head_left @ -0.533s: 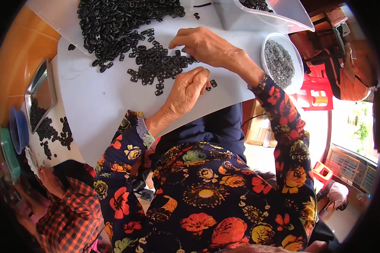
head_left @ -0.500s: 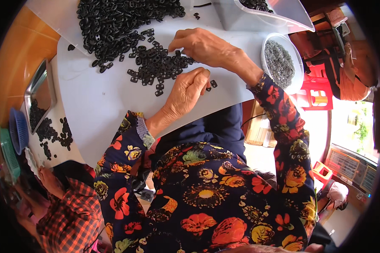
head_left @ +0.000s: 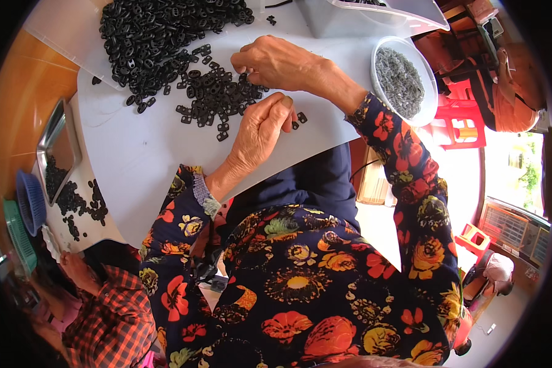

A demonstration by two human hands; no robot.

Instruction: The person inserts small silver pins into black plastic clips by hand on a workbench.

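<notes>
My left hand (head_left: 259, 129) rests at the near right edge of a small pile of black two-holed plastic pieces (head_left: 211, 95). Its fingers are curled closed with the thumb on top; whatever they hold is hidden. Beyond it, my right hand (head_left: 282, 64) reaches in from the right over the far edge of that pile. Its fingers are bent together, and I cannot make out anything in them. A few loose black pieces (head_left: 299, 120) lie just right of my left hand. The bigger heap of black pieces (head_left: 159, 37) spreads behind, at the far left.
On the right of the grey-white table (head_left: 147, 165) stands a round tub (head_left: 376, 80) full of small greyish clear parts. A translucent bin (head_left: 343, 21) is behind it. A metal tray (head_left: 73, 144) with black pieces lies left. A co-worker in a checked shirt (head_left: 119, 306) sits lower left.
The view has shifted slightly, so the table's things sit a little further left. Both my hands remain closed by the small pile; the right one has moved slightly leftward over it.
</notes>
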